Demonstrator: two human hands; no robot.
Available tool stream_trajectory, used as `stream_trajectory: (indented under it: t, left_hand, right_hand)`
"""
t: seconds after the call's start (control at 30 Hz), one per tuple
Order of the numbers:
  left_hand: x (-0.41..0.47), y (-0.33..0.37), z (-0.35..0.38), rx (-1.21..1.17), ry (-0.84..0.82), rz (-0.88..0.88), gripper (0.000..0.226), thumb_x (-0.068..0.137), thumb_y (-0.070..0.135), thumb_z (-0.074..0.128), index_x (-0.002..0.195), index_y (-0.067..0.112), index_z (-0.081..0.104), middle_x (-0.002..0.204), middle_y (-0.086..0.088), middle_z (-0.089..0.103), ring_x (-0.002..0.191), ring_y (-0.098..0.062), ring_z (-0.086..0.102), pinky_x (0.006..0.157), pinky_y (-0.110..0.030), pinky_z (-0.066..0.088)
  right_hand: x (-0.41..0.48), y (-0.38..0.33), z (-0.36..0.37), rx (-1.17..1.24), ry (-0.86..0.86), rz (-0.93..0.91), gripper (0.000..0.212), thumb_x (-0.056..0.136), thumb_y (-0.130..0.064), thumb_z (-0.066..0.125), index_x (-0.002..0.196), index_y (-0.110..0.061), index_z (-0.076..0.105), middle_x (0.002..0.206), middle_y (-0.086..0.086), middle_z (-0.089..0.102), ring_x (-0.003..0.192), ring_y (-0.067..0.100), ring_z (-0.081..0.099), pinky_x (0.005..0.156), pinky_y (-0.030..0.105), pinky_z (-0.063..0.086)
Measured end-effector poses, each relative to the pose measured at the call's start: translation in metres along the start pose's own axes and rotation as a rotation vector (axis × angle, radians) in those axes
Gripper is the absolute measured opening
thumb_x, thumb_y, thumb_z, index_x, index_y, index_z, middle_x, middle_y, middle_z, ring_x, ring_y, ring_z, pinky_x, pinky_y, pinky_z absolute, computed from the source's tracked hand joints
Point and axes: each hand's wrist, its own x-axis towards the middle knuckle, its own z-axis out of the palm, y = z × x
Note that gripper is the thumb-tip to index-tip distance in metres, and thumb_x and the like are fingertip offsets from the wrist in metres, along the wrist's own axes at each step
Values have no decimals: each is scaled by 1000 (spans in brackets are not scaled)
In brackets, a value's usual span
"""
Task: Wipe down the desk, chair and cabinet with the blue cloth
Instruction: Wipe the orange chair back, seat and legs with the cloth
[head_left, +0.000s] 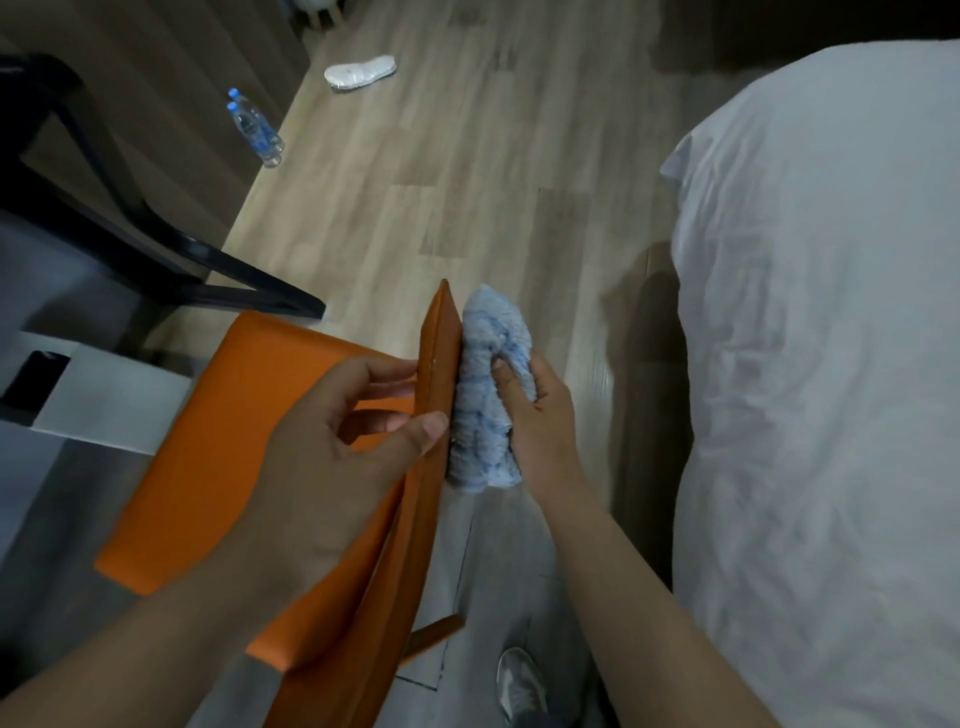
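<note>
Now the fluffy, pale-blue mottled cloth (488, 395) is bunched in the right hand (535, 410), pressed against the orange chair (234, 441) back, which the left hand (332, 457) pinches.

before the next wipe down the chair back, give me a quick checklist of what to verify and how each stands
1. Blue cloth gripped in right hand: ok.
2. Cloth pressed against the rear face of the orange chair backrest: ok.
3. Left hand steadies the backrest, thumb on its top edge, fingers on the front: ok.
4. Floor behind the chair free for the stroke: ok; water bottles and an insole lie far off.
5. Bed clear of the right arm: ok, apart.
6. Lower backrest reachable: cannot tell, hidden.
</note>
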Motion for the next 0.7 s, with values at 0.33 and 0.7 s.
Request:
stream_trajectory:
  t: [0.33, 0.7]
  left_hand:
    - [-1, 3, 8, -87, 14, 0, 28, 75, 26, 76, 101, 30, 65, 106, 13, 68, 100, -6, 65, 67, -11, 52]
    - [-1, -3, 8, -75, 13, 25, 32, 72, 26, 68, 104, 28, 65, 105, 12, 69, 99, -8, 66, 70, -13, 53]
  right_hand:
    - [5, 68, 0, -76, -32, 146, 20, 100, -17, 49, 92, -28, 64, 95, 9, 72, 88, 16, 70, 78, 30, 59]
    - [-10, 147, -7, -328, -54, 511, 21, 99, -24, 50, 84, -28, 64, 80, -6, 70, 81, 10, 69, 63, 16, 49]
